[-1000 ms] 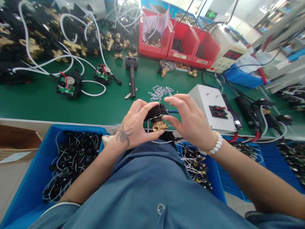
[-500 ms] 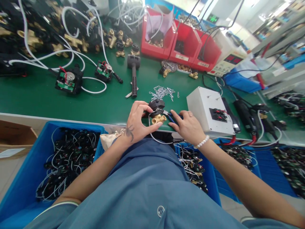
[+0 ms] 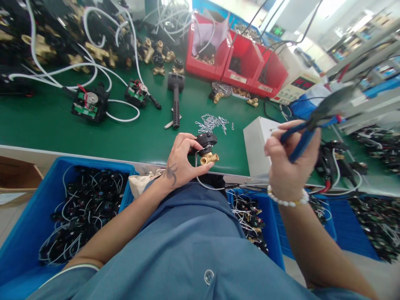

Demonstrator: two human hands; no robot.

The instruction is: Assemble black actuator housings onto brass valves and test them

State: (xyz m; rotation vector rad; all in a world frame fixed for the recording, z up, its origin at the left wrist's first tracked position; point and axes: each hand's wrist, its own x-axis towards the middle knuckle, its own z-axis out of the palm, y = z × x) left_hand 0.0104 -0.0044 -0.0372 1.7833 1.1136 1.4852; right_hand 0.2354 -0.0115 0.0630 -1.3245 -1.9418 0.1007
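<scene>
Hands [image 3: 184, 160] grip brass valve [image 3: 209, 158], left, and blue-handled pliers [image 3: 310, 125], right.

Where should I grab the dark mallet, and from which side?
I'd grip the mallet by the middle of its ribbed handle, coming from the near side: the handle points toward the camera, the broad head away. One hand likely needs freeing first, since the left hand holds the brass valve and the right hand the pliers.
</scene>
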